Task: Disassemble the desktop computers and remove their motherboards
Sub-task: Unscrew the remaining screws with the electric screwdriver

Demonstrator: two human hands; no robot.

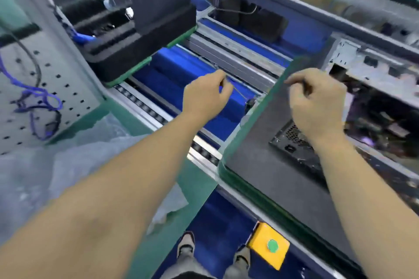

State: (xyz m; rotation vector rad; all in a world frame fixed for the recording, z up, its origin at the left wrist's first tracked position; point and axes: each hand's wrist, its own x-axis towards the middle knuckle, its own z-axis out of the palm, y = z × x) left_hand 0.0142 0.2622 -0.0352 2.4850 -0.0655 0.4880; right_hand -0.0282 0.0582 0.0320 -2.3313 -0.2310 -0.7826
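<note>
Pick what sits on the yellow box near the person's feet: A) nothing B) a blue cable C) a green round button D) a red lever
C: the yellow box at the bottom of the head view, beside the shoes, carries a green round button on its top face.

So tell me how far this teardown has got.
Done: the computer case lies open on its pallet, insides showing. In hand: nothing clearly; left hand and right hand hover with curled fingers, blurred. Left: the board still sits inside.
</note>
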